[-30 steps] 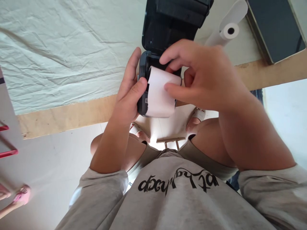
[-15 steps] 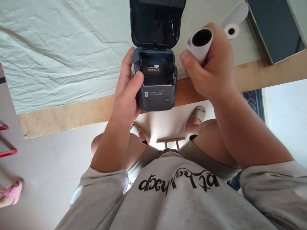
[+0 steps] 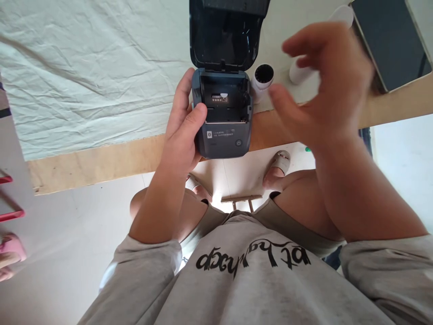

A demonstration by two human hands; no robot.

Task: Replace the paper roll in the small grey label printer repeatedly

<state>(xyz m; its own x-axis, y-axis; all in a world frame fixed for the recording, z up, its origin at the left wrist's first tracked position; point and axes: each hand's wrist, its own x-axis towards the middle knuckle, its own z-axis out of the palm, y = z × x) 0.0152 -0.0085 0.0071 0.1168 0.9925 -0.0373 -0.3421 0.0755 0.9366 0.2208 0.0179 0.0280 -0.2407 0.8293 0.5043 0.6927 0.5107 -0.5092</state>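
Note:
My left hand (image 3: 186,122) grips a small dark label printer (image 3: 223,135) by its left side, thumb on the front edge. The printer's black lid (image 3: 225,36) is swung up, and no roll sits in its bay, where a small printed sticker shows. Just right of the printer, a white paper roll (image 3: 260,92) with a dark core stands upright on the table. My right hand (image 3: 328,85), slightly blurred, is in the air to the right of that roll, its fingers apart and nothing in them. Behind its fingers a second white roll (image 3: 297,74) is partly hidden.
A dark tablet-like slab (image 3: 392,40) lies at the table's right, with a white rounded piece (image 3: 342,16) beside it. Pale wrinkled cloth (image 3: 94,81) covers the table, above a bare wooden edge (image 3: 98,169). Another person's foot in a pink slipper (image 3: 13,246) is at lower left.
My right hand has let go of the paper roll, which now stands beside the printer, and has moved right with its fingers opened. The printer has shifted slightly right in my left hand.

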